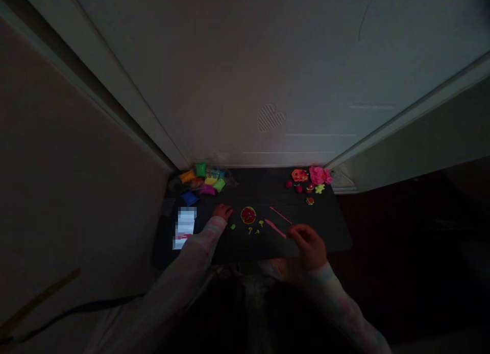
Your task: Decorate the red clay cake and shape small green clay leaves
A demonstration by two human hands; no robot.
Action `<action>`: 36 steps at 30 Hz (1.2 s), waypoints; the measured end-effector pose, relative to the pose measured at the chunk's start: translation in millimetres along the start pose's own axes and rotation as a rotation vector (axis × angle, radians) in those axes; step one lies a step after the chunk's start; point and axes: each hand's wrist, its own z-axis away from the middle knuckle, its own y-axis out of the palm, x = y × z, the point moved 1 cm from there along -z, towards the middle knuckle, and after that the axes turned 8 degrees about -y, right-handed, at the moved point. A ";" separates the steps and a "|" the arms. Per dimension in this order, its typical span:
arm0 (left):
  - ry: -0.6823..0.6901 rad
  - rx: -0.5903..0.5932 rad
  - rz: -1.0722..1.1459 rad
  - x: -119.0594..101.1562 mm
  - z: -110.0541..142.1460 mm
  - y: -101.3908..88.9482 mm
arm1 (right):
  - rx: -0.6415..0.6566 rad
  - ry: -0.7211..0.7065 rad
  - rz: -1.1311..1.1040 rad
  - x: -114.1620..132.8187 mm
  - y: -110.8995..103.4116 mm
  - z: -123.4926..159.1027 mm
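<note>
My left hand [222, 211] rests palm down on the dark table, fingers stretched out, just left of a round red clay disc [248, 215] with a green rim. A small green clay piece [233, 226] lies below its fingertips. Several little yellow-green clay bits [261, 222] sit right of and below the disc. My right hand [308, 245] is raised over the table's near right side, thumb and fingers pinched together; whatever they hold, if anything, is too small to tell. Close to those fingertips lie a pink modelling knife [275, 228] and a thin pink stick tool [280, 215].
Colourful clay packets [209, 180] are heaped at the back left of the table [260, 188]. A lit phone [185, 229] lies by my left forearm. At the back right stand a pink flower-like clay piece [320, 175], an orange-red piece [299, 175] and several small figures. A white wall [229, 88] rises behind.
</note>
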 end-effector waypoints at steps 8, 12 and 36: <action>-0.013 -0.136 0.349 -27.4 18.8 -31.2 | 0.038 -0.053 -0.018 29.7 -0.4 -2.2; 0.049 -0.174 0.619 -59.3 44.7 -70.0 | 0.057 -0.115 -0.048 55.3 2.8 -5.1; 0.053 0.622 2.163 -154.8 170.7 -162.3 | 0.569 -1.295 0.444 161.2 48.1 9.4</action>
